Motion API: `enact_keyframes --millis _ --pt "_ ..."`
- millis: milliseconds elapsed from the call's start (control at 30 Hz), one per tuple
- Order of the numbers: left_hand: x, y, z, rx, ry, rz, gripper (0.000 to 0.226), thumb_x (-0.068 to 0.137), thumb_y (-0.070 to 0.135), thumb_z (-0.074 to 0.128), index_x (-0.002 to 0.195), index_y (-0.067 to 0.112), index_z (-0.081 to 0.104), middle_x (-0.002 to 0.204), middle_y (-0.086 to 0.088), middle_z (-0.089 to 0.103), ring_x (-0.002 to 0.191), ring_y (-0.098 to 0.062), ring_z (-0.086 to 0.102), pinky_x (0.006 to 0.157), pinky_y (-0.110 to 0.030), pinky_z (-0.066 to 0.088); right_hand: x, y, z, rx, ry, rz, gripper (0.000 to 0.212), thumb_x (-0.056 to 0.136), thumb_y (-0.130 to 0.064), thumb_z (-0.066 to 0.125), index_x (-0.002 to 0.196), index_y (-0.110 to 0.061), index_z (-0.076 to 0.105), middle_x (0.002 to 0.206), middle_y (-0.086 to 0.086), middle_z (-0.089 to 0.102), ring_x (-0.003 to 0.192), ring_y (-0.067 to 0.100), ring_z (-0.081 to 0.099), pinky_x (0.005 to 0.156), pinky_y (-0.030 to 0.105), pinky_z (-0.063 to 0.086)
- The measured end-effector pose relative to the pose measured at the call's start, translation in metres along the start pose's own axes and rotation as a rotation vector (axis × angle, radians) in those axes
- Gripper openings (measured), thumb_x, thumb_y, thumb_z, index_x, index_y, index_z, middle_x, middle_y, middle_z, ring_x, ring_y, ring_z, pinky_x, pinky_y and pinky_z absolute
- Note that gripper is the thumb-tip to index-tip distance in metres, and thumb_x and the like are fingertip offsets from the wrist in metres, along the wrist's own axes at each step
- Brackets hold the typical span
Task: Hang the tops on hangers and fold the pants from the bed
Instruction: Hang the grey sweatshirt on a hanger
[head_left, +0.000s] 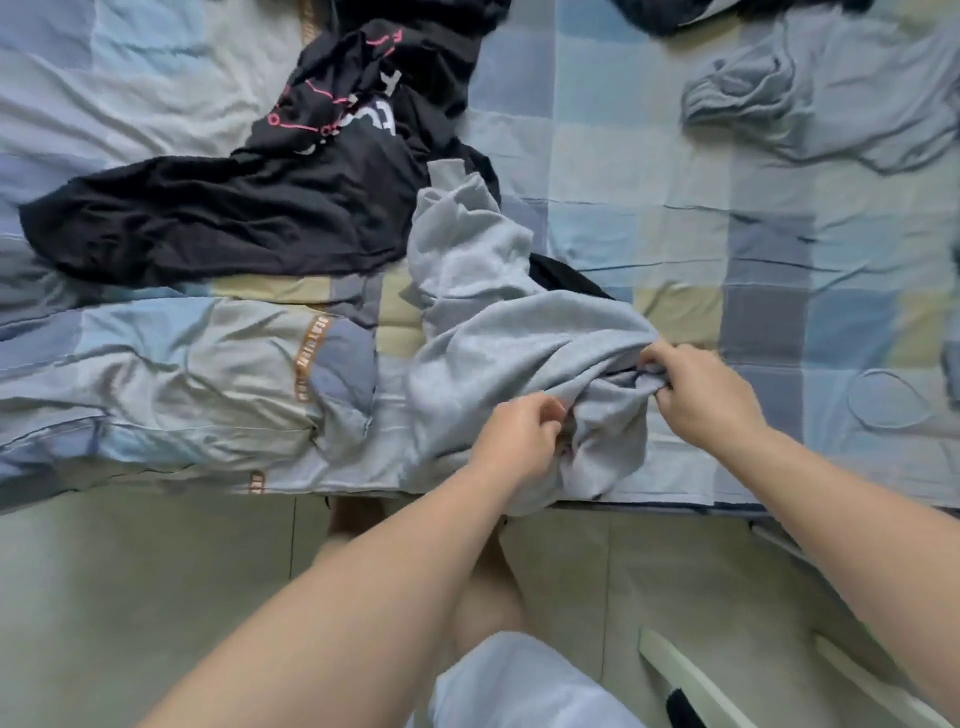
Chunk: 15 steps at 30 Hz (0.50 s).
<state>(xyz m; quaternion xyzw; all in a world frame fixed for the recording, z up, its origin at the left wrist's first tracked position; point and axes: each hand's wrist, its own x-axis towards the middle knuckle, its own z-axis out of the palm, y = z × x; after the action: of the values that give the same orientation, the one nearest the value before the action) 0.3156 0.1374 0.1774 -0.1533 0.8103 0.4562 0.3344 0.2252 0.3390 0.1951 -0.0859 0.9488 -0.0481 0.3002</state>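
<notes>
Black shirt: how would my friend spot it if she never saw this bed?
Start at the checked bed and look at its left half. The black shirt lies crumpled there, just past the grey garment that the left hand and right hand grip. It alone has pink lines and white letters; the garment beside it is plain grey.

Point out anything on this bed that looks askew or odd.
Nothing is spilled or damaged. The black top lies crumpled with its print bunched up, and the grey garment droops over the near edge of the bed.
</notes>
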Motion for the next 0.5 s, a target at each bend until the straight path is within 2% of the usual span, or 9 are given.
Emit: enact_keyframes --millis 67,133,200,267,333,433,500 --pt "0.009 -0.012 0.008 0.091 0.110 -0.088 0.031 0.094 0.024 0.059 0.125 0.023 0.058 0.131 -0.003 0.056 0.121 -0.027 0.051 0.104 -0.042 0.042 -0.001 0.019 0.015 0.196 0.012 0.143 0.026 0.096 -0.011 0.047 0.114 -0.024 0.062 0.122 0.005 0.061 0.112 0.032 0.053 0.079 0.042 0.047" --pt "0.018 -0.030 0.005 0.224 0.179 -0.203 0.054 0.090 0.035 0.066 0.139 0.029 0.043 0.147 -0.003 0.039 0.135 -0.030 0.037 0.112 -0.046 0.033 -0.001 0.025 0.031 0.360 0.030 0.239 0.027 0.100 -0.013 0.046 0.118 -0.019 0.064 0.131 0.009 0.059 0.119 0.033 0.051 0.089 0.041 0.045" --pt "0.025 -0.050 -0.001 0.300 0.075 -0.315 0.077 0.083 0.046 0.073 0.146 0.029 0.031 0.158 -0.002 0.024 0.144 -0.031 0.027 0.114 -0.049 0.031 -0.002 0.020 0.049 0.360 -0.044 0.245 0.031 0.100 -0.019 0.047 0.128 -0.017 0.060 0.145 0.011 0.048 0.133 0.035 0.043 0.103 0.044 0.040" --pt "0.030 -0.068 -0.001 0.347 -0.050 -0.421 0.102 0.076 0.056 0.077 0.153 0.025 0.019 0.163 -0.004 0.014 0.147 -0.032 0.026 0.114 -0.051 0.033 -0.008 0.006 0.066 0.253 -0.134 0.240 0.046 0.099 -0.032 0.051 0.143 -0.024 0.043 0.164 0.005 0.017 0.151 0.032 0.015 0.119 0.051 0.023" --pt "0.035 -0.078 0.005 0.343 -0.083 -0.487 0.124 0.069 0.065 0.079 0.158 0.022 0.004 0.165 -0.005 0.007 0.149 -0.032 0.023 0.114 -0.053 0.033 -0.015 -0.011 0.082 0.160 -0.153 0.214 0.067 0.096 -0.043 0.055 0.153 -0.030 0.023 0.167 0.000 -0.011 0.154 0.027 -0.010 0.121 0.053 0.008" --pt "0.043 -0.084 0.021 0.217 -0.053 -0.545 0.139 0.063 0.068 0.081 0.157 0.024 -0.012 0.167 -0.003 -0.002 0.152 -0.032 0.016 0.117 -0.055 0.026 -0.016 -0.035 0.101 0.191 -0.188 0.169 0.086 0.092 -0.050 0.059 0.157 -0.035 0.005 0.166 0.001 -0.017 0.153 0.024 -0.015 0.121 0.054 0.005" --pt "0.051 -0.085 0.030 0.137 -0.001 -0.605 0.131 0.070 0.060 0.081 0.157 0.022 -0.010 0.166 -0.009 0.012 0.148 -0.034 0.026 0.117 -0.053 0.027 -0.011 -0.042 0.109 0.244 -0.244 0.168 0.089 0.091 -0.052 0.060 0.157 -0.039 0.002 0.167 0.001 -0.016 0.153 0.023 -0.014 0.122 0.055 0.007"
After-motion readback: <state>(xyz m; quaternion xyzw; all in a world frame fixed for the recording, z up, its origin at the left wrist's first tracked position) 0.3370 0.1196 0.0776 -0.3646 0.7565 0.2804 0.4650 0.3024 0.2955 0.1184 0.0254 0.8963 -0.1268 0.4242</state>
